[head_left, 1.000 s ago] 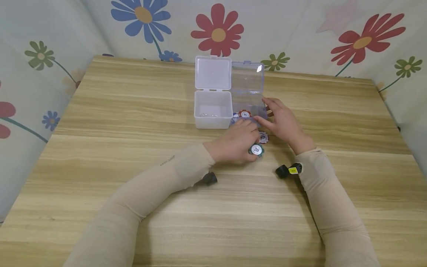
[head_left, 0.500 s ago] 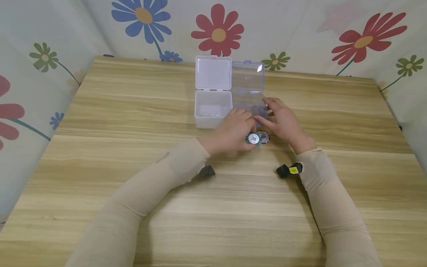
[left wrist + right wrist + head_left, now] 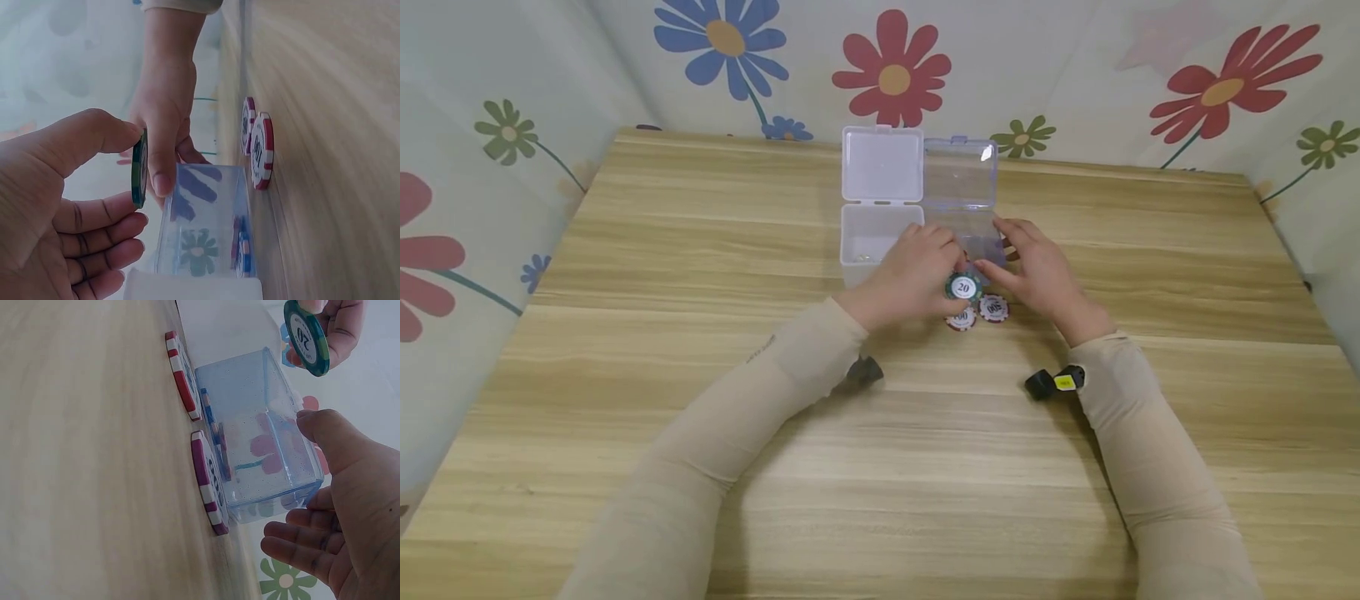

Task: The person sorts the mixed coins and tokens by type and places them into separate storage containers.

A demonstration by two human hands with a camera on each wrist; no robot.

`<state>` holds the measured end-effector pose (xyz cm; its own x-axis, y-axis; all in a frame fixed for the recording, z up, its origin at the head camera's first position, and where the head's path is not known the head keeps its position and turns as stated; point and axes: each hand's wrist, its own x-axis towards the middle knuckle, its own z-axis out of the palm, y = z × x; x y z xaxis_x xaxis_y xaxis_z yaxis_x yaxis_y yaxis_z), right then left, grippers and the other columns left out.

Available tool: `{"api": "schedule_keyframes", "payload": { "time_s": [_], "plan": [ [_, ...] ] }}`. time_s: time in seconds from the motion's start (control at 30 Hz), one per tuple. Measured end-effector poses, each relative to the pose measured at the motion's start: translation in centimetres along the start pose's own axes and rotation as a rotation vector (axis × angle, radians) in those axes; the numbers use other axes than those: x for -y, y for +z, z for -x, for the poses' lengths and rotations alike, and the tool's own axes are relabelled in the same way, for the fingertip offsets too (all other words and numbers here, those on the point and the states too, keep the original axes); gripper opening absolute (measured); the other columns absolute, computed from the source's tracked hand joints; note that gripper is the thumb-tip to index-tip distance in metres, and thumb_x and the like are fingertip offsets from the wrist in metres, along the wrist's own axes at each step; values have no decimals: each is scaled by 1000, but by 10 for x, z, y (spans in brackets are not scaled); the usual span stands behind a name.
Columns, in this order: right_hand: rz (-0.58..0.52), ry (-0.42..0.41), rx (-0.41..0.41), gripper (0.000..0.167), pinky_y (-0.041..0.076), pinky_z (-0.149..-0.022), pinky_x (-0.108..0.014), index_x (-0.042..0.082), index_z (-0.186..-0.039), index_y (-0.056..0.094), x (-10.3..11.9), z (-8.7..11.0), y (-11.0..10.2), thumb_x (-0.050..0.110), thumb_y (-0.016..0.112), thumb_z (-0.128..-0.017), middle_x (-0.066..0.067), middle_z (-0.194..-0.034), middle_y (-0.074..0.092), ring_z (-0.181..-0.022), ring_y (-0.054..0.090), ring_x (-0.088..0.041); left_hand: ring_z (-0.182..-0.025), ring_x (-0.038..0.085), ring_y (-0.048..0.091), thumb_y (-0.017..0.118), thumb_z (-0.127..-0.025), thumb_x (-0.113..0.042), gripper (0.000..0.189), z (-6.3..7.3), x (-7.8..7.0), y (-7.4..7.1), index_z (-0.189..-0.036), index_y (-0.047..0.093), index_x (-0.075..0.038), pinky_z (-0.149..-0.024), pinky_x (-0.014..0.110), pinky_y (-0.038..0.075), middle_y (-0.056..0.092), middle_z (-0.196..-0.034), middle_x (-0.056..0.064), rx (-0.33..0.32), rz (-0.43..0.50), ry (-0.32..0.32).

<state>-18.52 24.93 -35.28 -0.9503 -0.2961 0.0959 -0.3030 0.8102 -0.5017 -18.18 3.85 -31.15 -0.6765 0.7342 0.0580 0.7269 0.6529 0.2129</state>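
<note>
My left hand (image 3: 910, 271) pinches a green poker chip (image 3: 963, 287) marked 20 between thumb and index finger. It is above the table, just in front of the clear plastic box (image 3: 250, 381). My right hand (image 3: 1047, 275) steadies that box at its right end, thumb on the near rim and index finger around the far corner. A blue chip (image 3: 244, 255) and a reddish chip (image 3: 235, 240) lie inside the box. On the table before it rest a red-and-white chip (image 3: 961, 320) and a purple-and-white chip (image 3: 995, 309). My left hand partly hides the box's interior.
A white plastic box (image 3: 856, 273) stands directly left of the clear one, with small clear pieces (image 3: 865, 259) inside. Both lids, the white lid (image 3: 882, 164) and the clear lid (image 3: 959, 173), are flipped back. A flowered cloth (image 3: 1067, 75) hangs behind the wooden table (image 3: 880, 492).
My left hand has carried the green chip up and leftward toward the clear box, uncovering the red-and-white chip on the table. My right hand has stayed at the box.
</note>
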Motion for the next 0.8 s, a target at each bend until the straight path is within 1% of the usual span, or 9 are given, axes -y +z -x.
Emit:
{"api": "schedule_keyframes", "payload": {
  "time_s": [0.1,0.23,0.4,0.53,0.67,0.8],
  "plan": [
    [1,-3,-2,70,52,-93,-49,-3,-146,34,-1,0,0,29,65,-91,-24,-141,43,-106,62,-40,-104,23,53,73,-79,-44,43,-1,4,-1,-104,66,-9,-90,35,41,63,-106,4,-27,3,-12],
    [0,-7,-3,70,52,-93,-49,-3,-146,34,-1,0,0,29,64,-91,-25,-141,44,-106,62,-40,-103,23,53,73,-79,-44,42,-2,10,-2,-102,66,-9,-91,36,42,63,-105,5,-55,15,-35],
    [1,3,10,71,52,-93,-50,-3,-146,33,-1,1,-2,30,64,-92,-25,-141,43,-107,61,-41,-104,22,51,72,-81,-43,41,-7,14,-4,-102,66,-8,-93,36,41,61,-105,5,-52,54,-71],
    [1,20,21,72,51,-94,-50,-2,-147,33,-1,1,-3,31,64,-91,-24,-143,42,-109,60,-41,-105,23,52,70,-83,-42,41,-11,16,-5,-105,66,-7,-94,37,40,61,-107,6,-53,59,-90],
    [13,18,15,72,52,-93,-50,-3,-146,34,-1,1,-2,31,65,-91,-24,-143,42,-108,61,-41,-103,23,53,70,-83,-42,41,-15,21,-3,-105,67,-7,-92,36,41,61,-105,6,-74,43,-106],
    [17,11,8,71,52,-93,-49,-3,-145,35,-1,1,-1,31,65,-91,-24,-142,43,-107,62,-40,-99,23,52,70,-82,-42,41,-19,26,-1,-104,66,-7,-89,36,41,61,-103,5,-81,48,-121]
  ]
}}
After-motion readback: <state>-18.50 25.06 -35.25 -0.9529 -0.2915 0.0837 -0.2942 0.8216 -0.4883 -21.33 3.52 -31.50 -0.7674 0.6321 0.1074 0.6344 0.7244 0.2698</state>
